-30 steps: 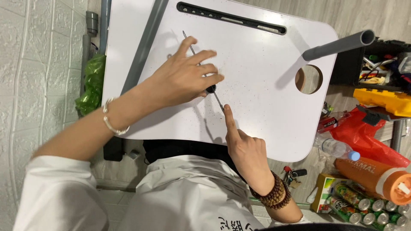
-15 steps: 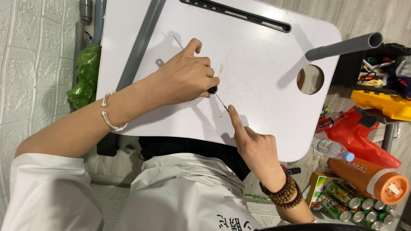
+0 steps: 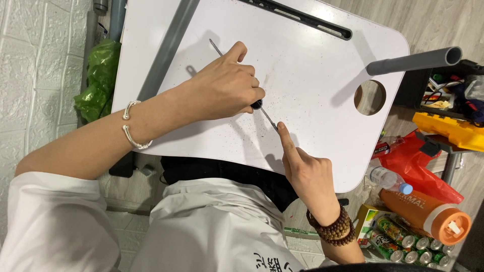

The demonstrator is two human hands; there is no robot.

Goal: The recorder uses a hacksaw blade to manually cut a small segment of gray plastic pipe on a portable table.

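Gripping a screwdriver (image 3: 262,110) against the white worktop (image 3: 322,80).
Your left hand (image 3: 227,88) is clenched round its handle; your right hand (image 3: 307,174) steadies the tip with one extended finger.

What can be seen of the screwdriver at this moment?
The screwdriver has a thin grey metal shaft and a dark handle, mostly hidden inside the left hand, which wraps around it. It lies slanted over the white board, its tip pointing down toward the board. The right hand lays its outstretched forefinger at the tip.
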